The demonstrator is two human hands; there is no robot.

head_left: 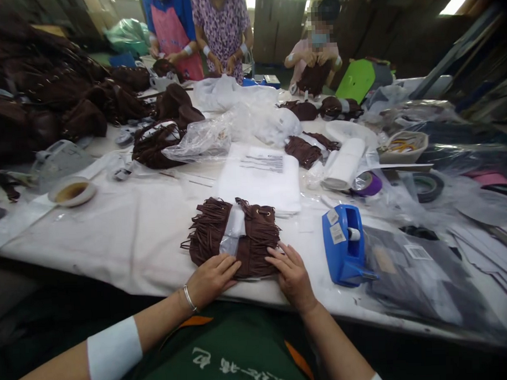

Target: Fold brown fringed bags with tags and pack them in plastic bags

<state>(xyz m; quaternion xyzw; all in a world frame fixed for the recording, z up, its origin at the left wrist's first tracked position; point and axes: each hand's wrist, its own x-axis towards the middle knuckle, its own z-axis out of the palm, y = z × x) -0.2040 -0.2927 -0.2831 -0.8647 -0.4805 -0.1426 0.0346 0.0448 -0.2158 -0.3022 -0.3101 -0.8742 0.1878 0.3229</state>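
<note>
A dark brown fringed bag [257, 242] lies flat near the table's front edge. Around its middle runs a pale, translucent wrap [233, 230], with fringe spread to both sides. My left hand [215, 275] rests on the bag's near edge just below the wrap, its fingers stretched out and lying flat. On the bag's right side, my right hand [290, 269] touches the fringe with extended fingers. Beyond the bag lies a stack of white sheets [259, 181] with printed text on top. To the right stands a blue tape dispenser [342, 245].
A shallow dish [73, 192] with brown liquid sits at left. Plastic-bagged grey material [410, 279] lies at right, near a purple tape roll [367, 183]. Brown bags [38, 98] are heaped at far left. Several co-workers [221, 33] are across the table.
</note>
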